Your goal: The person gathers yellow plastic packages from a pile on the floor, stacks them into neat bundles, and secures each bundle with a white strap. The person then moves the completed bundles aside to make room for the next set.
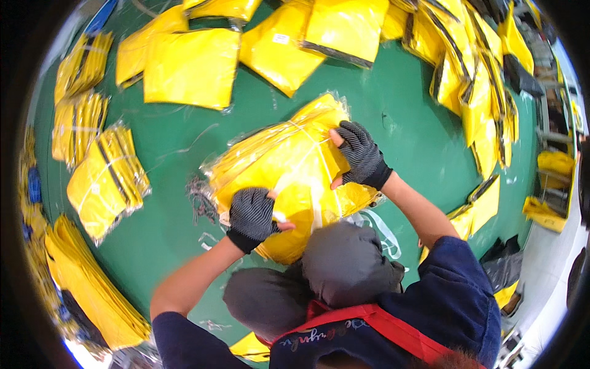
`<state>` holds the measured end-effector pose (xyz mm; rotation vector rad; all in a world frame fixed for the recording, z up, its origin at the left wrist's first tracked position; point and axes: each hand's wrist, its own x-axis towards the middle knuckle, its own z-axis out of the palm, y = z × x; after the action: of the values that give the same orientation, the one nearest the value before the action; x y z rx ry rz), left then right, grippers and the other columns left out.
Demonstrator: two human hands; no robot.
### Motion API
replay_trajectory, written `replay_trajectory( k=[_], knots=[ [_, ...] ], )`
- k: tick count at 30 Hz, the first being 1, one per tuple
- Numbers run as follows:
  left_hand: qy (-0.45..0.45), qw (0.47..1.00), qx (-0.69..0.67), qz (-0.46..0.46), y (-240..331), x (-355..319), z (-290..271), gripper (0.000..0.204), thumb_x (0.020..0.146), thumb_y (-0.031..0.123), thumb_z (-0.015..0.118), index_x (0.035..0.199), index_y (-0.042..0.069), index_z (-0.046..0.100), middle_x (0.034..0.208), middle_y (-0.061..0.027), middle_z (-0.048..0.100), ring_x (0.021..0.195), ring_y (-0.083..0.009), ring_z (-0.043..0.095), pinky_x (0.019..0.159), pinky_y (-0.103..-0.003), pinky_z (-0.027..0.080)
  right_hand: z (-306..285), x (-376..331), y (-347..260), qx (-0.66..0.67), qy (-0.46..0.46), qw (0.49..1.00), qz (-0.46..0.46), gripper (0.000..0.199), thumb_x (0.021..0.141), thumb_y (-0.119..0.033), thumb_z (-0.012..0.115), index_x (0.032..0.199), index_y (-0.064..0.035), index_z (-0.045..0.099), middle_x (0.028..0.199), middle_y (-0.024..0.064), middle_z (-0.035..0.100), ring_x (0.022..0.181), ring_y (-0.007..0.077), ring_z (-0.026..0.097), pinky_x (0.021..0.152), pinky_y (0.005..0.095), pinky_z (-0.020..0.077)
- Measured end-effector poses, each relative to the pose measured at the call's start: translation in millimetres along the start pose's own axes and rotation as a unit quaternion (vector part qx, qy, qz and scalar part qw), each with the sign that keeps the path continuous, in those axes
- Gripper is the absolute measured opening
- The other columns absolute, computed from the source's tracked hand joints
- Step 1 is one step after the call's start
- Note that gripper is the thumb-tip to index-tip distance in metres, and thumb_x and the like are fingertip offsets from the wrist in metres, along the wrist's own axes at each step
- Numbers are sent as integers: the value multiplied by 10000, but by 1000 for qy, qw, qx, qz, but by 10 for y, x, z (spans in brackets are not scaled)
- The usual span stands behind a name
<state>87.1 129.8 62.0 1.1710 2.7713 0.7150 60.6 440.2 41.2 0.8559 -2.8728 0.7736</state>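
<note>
In front of my knees lies a thick bundle of folded yellow sheet-like pieces (246,172) in clear plastic sleeves. A thin white strap (316,206) crosses it. My left hand (252,215), in a dark dotted glove with bare thumb and fingertip, is at the bundle's near left side, closed around a small white piece that looks like strap. Across the right part of the bundle rests my right hand (362,154), gloved alike, thumb and forefinger apart. The undersides of both hands are hidden.
Tied yellow bundles (106,181) stand along the left, with a long yellow stack (92,283) nearer me. Flat yellow packets (192,67) lie beyond on the green floor (393,111). An overlapping row of packets (479,92) curves down the right. Loose white strap (387,230) curls beside my knee.
</note>
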Motion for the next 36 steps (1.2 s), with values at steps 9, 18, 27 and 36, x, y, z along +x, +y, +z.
replay_trajectory(
  k=[9,18,27,36],
  knots=[
    [-130,968,-30,211,-51,-126,265,228,678,292,658,613,106,544,597,-74,503,577,-265,501,549,-394,373,141,-195,-69,-63,29,996,-60,552,505,-592,671,754,-100,634,691,53,541,691,262,519,665,380,388],
    [129,989,-23,67,337,296,18,371,734,241,669,978,-14,555,915,-199,551,828,-364,530,812,-448,397,310,-1547,-350,563,163,728,355,827,701,-328,754,1330,-9,323,1271,141,455,1140,203,464,975,326,356],
    [-12,993,121,-10,942,1632,883,446,701,477,668,571,87,493,523,-84,509,544,-289,521,555,-410,404,406,-1405,-382,327,220,849,352,429,744,-222,675,1094,-20,532,1193,143,458,1024,260,519,872,332,415],
    [-160,954,235,99,1299,1430,885,261,835,272,524,683,65,570,606,-99,542,585,-269,545,548,-391,434,464,-1192,-293,233,200,881,360,369,735,-222,623,1061,-69,540,1068,169,505,972,351,516,823,404,441]
  ],
)
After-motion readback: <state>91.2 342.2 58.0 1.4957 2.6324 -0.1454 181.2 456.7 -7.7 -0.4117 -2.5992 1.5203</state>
